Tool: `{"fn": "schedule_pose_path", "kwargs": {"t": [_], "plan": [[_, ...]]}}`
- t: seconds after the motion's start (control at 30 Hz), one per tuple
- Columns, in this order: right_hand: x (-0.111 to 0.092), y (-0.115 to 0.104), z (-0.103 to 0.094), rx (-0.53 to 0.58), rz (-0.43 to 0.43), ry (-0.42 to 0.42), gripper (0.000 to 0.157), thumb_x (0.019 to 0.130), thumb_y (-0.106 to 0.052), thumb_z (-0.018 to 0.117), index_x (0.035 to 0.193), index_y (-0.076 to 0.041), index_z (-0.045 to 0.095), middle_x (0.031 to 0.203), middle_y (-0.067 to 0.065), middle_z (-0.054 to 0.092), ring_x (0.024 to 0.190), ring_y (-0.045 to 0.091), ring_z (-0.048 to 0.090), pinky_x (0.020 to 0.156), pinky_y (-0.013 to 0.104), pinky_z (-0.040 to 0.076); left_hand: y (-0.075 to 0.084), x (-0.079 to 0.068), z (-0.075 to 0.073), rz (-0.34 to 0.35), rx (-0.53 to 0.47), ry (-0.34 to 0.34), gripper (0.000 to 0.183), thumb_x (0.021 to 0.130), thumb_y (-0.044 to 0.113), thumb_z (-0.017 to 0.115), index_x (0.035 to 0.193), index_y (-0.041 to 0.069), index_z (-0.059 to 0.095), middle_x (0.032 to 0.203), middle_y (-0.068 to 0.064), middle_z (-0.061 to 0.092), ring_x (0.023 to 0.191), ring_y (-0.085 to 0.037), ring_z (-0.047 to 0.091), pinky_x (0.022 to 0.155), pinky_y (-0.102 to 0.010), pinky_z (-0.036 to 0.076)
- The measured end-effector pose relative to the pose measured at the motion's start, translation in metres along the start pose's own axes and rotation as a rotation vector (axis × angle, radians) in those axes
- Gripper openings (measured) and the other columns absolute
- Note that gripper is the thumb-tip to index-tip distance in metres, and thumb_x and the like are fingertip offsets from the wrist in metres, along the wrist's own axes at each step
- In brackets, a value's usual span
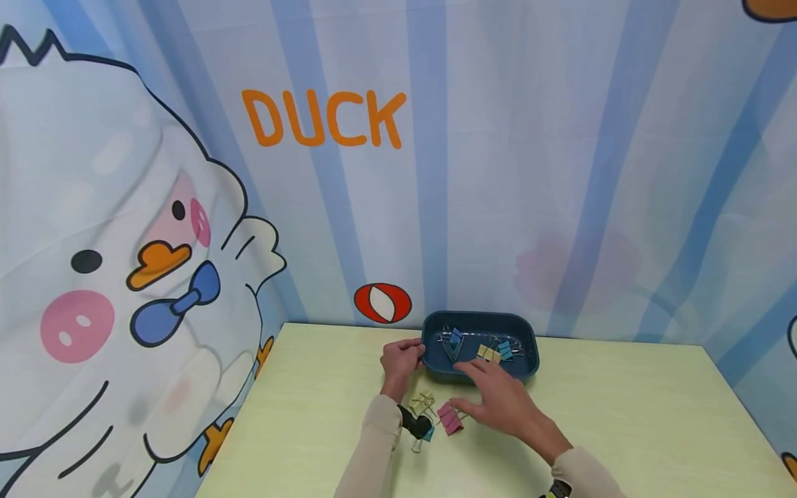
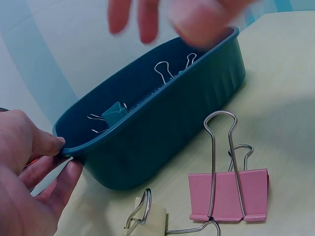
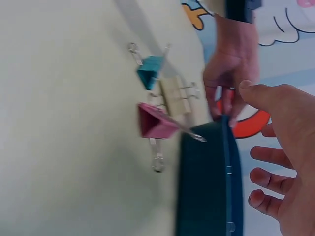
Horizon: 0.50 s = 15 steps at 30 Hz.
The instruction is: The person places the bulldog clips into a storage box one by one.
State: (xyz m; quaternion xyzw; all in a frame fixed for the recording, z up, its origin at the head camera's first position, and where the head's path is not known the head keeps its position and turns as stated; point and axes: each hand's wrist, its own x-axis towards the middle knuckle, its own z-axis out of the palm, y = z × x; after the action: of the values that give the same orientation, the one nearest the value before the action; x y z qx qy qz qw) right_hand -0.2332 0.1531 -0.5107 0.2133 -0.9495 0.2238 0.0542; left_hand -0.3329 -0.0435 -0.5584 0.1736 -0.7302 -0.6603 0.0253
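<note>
In the head view a black wrist mount (image 1: 415,422) partly hides the teal binder clip (image 3: 150,71); the left wrist view cuts off the yellow binder clip (image 3: 173,98) and blurs the right hand (image 1: 501,402). Dark blue tray (image 2: 157,145) sits on the surface (image 1: 623,401), long axis left-right, left hand's (image 1: 399,363) grip pinching its left rim. Right grip is loosely spread near the pink binder clip (image 2: 229,194), handles pointing up in the left wrist view.

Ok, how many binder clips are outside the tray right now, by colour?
Pink clip: 1
Pale yellow clip: 1
Teal clip: 1
Total: 3
</note>
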Motion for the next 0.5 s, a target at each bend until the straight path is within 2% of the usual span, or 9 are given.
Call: {"fn": "schedule_pose_path", "kwargs": {"t": [0.27, 0.5], "plan": [[-0.009, 0.009, 0.033, 0.08, 0.021, -0.115, 0.06, 0.087, -0.04, 0.083, 0.137, -0.012, 0.066, 0.13, 0.011, 0.064, 0.117, 0.034, 0.061, 0.089, 0.06, 0.056, 0.001, -0.002, 0.0, -0.001, -0.005, -0.002, 0.019, 0.095, 0.006, 0.073, 0.112, -0.002, 0.079, 0.097, -0.012, 0.077, 0.073, -0.019, 0.07, 0.072, -0.031, 0.061], [-0.014, 0.022, 0.057, 0.156, -0.065, -0.164, 0.064, 0.085, -0.037, 0.087, 0.141, -0.014, 0.065, 0.14, 0.012, 0.061, 0.128, 0.038, 0.056, 0.097, 0.065, 0.051, 0.001, -0.003, -0.001, 0.008, -0.013, -0.003, 0.019, 0.095, 0.006, 0.073, 0.111, -0.002, 0.079, 0.097, -0.011, 0.076, 0.071, -0.017, 0.069, 0.069, -0.029, 0.06]]}}
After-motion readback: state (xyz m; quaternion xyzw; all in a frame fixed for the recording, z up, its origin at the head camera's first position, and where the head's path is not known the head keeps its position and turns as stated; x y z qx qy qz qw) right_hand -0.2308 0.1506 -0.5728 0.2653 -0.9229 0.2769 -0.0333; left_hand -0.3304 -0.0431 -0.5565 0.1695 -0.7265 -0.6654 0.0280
